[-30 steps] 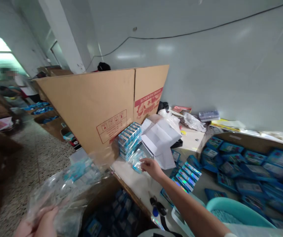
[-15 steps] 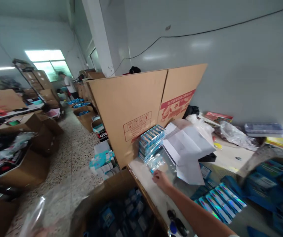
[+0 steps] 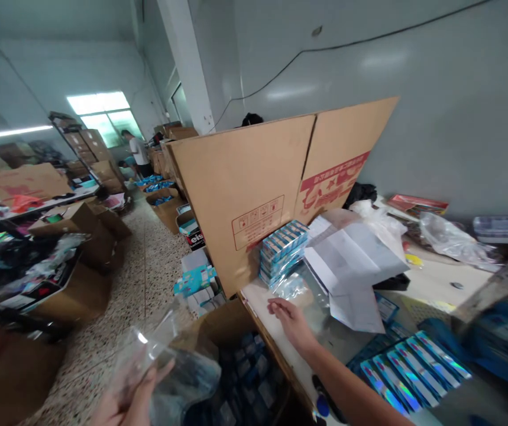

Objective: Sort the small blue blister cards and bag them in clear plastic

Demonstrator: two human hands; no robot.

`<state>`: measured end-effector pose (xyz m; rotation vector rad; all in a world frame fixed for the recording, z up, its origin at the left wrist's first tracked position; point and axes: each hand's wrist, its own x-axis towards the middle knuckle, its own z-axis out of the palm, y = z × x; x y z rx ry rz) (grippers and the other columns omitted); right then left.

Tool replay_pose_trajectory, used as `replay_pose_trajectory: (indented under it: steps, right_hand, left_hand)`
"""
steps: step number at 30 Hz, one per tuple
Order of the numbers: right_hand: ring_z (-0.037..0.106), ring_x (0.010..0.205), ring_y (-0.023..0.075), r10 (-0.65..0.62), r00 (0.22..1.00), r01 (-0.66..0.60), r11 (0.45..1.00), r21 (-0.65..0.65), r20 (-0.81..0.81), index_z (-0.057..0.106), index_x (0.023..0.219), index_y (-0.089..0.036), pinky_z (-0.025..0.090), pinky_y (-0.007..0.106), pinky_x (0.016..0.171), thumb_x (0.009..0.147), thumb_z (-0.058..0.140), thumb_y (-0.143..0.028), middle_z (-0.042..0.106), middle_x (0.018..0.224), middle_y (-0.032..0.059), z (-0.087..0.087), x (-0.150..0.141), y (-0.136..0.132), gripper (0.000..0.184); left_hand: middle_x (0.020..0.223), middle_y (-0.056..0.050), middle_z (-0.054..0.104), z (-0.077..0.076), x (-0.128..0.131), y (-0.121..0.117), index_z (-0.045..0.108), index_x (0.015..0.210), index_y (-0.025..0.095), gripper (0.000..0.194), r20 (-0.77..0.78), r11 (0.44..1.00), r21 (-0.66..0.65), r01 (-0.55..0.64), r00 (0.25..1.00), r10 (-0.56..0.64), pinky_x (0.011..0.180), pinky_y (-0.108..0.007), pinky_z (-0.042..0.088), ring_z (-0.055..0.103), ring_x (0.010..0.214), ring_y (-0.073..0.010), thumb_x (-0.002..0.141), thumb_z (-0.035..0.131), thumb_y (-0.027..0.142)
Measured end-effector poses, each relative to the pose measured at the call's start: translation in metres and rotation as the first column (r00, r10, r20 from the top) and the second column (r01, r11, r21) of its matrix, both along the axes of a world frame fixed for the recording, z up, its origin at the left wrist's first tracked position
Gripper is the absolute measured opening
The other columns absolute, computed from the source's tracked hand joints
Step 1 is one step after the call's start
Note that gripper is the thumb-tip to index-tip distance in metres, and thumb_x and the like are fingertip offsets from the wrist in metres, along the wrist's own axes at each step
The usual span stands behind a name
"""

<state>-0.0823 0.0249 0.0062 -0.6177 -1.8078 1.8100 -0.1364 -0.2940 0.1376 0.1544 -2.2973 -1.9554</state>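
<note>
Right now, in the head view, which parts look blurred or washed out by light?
Head view: the bright window at far left is overexposed; the clear plastic bag in the left hand and the blue boxes at far right smear with motion blur; the brown cardboard divider stays fairly sharp; straight edges bend from wide-angle distortion.

The room is evenly and fairly brightly lit, with a cool greenish cast. A window (image 3: 103, 112) at the far end is blown out to white, and a ceiling strip light (image 3: 9, 133) glares beside it. Soft reflections smear across the glossy wall (image 3: 435, 89). Shadows are weak. Wide-angle distortion bends and tilts the walls. Motion blur softens the left hand (image 3: 129, 399), its clear plastic bag (image 3: 165, 367) and the desk's near right corner.
</note>
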Motion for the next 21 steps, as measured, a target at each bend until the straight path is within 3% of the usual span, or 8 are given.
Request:
replay_pose_trajectory:
  steps: [4,7,10,12,14,19,20,21]
  right_hand:
    - [0.059,0.114,0.028,0.298,0.908,-0.349,0.927,-0.137,-0.293,0.059,0.126,-0.026,0.048,0.044,0.095,0.081,0.068,-0.063,0.062,0.126,0.0121,0.068,0.042,-0.033,0.059]
    - [0.053,0.125,0.0278,0.316,0.877,-0.376,0.92,-0.108,-0.363,0.042,0.143,-0.036,0.046,0.043,0.098,0.069,0.084,-0.053,0.054,0.138,0.009,0.097,0.072,-0.036,0.087]
    - [0.063,0.104,0.0243,0.176,0.909,-0.23,0.968,-0.101,-0.379,0.061,0.127,-0.031,0.049,0.039,0.09,0.078,0.079,-0.046,0.067,0.109,0.0056,0.11,0.096,-0.025,0.054]
    - [0.064,0.089,0.0217,0.033,0.929,-0.062,0.996,-0.068,-0.369,0.074,0.102,-0.025,0.05,0.034,0.083,0.084,0.073,-0.045,0.07,0.092,0.0047,0.113,0.11,-0.014,0.027]
    - [0.064,0.081,0.0199,-0.164,0.922,0.161,0.986,-0.04,-0.351,0.077,0.09,-0.023,0.051,0.031,0.076,0.085,0.072,-0.045,0.071,0.086,0.0049,0.116,0.126,-0.001,0.023]
    - [0.069,0.084,0.023,-0.628,0.677,0.633,0.763,-0.132,-0.383,0.077,0.103,-0.024,0.055,0.034,0.078,0.085,0.07,-0.048,0.076,0.093,0.0072,0.128,0.189,0.035,0.031]
    - [0.07,0.087,0.024,-0.698,0.597,0.714,0.687,-0.135,-0.394,0.076,0.104,-0.024,0.056,0.036,0.081,0.085,0.07,-0.048,0.076,0.096,0.0077,0.132,0.207,0.041,0.032]
    - [0.07,0.09,0.0247,-0.761,0.515,0.792,0.598,-0.121,-0.396,0.076,0.105,-0.024,0.055,0.037,0.084,0.085,0.069,-0.048,0.076,0.099,0.0081,0.137,0.224,0.045,0.032]
  left_hand:
    - [0.105,-0.009,0.076,0.005,0.011,0.083,0.061,0.127,0.017,0.067,-0.034,0.91,0.15,0.386,0.922,-0.386,0.084,-0.036,0.062,0.074,0.092,-0.0272,0.07,0.082,0.044]
    - [0.112,-0.011,0.074,0.01,0.024,0.137,0.066,0.12,0.017,0.053,-0.133,0.71,0.078,0.7,0.713,-0.688,0.092,-0.039,0.059,0.071,0.102,-0.0294,0.075,0.079,0.04]
    - [0.113,-0.013,0.073,0.019,0.039,0.179,0.071,0.111,0.017,0.048,-0.204,0.561,0.02,0.828,0.552,-0.808,0.089,-0.036,0.059,0.07,0.104,-0.031,0.074,0.078,0.046]
    - [0.111,-0.013,0.074,0.021,0.047,0.201,0.073,0.107,0.017,0.054,-0.237,0.52,0.04,0.853,0.513,-0.825,0.083,-0.034,0.061,0.071,0.102,-0.032,0.068,0.079,0.054]
    - [0.109,-0.013,0.074,0.018,0.05,0.22,0.073,0.105,0.016,0.058,-0.237,0.509,0.107,0.854,0.519,-0.821,0.079,-0.033,0.061,0.072,0.097,-0.0311,0.068,0.078,0.059]
    - [0.087,-0.006,0.076,0.018,0.043,0.269,0.07,0.105,0.016,0.04,-0.32,0.625,0.23,0.746,0.664,-0.675,0.07,-0.03,0.059,0.073,0.074,-0.021,0.08,0.073,0.047]
    - [0.085,-0.005,0.075,0.024,0.041,0.281,0.07,0.101,0.017,0.032,-0.443,0.594,0.152,0.79,0.592,-0.674,0.073,-0.03,0.058,0.072,0.074,-0.0195,0.081,0.073,0.042]
    - [0.085,-0.004,0.073,0.032,0.04,0.293,0.071,0.096,0.018,0.023,-0.58,0.533,0.013,0.846,0.441,-0.686,0.078,-0.032,0.058,0.071,0.077,-0.0187,0.082,0.072,0.037]
